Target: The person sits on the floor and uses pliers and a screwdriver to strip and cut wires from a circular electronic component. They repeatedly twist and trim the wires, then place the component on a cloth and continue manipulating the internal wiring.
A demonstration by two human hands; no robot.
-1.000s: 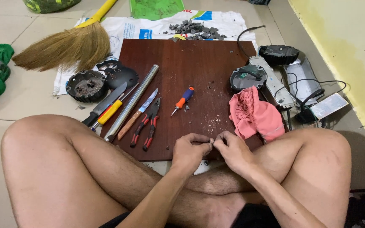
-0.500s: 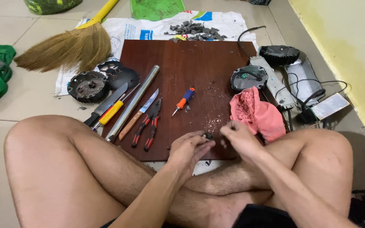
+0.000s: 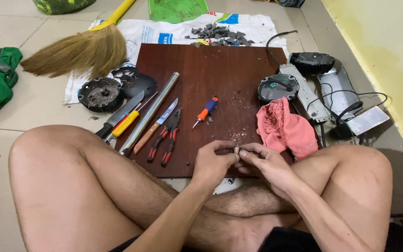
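Head view looks down on a person sitting cross-legged on the tiled floor, both hands together over the near edge of a dark wooden board (image 3: 220, 70). The left hand (image 3: 213, 161) and right hand (image 3: 262, 161) meet fingertip to fingertip, pinched on a small part (image 3: 235, 150) too tiny to identify, held just above the board's front edge. To the left lie red-handled pliers (image 3: 164, 137), a wooden-handled knife (image 3: 155, 127), a metal tube (image 3: 149, 113) and a yellow-handled tool (image 3: 126, 123); a small orange-and-blue screwdriver (image 3: 204, 111) sits mid-board, and a pink cloth (image 3: 285, 128) lies just beside the right hand, touching a round black housing (image 3: 277, 87). The risk, as I judge it, is that the part slips from so light a fingertip grip and drops between the legs or among the chips (image 3: 236, 135) scattered on the board, where it would be hard to find; the knife's blade nearby could also nick a hand reaching for a tool without looking. Compared with half a second ago, the right hand has come back down from a raised position to rejoin the left.
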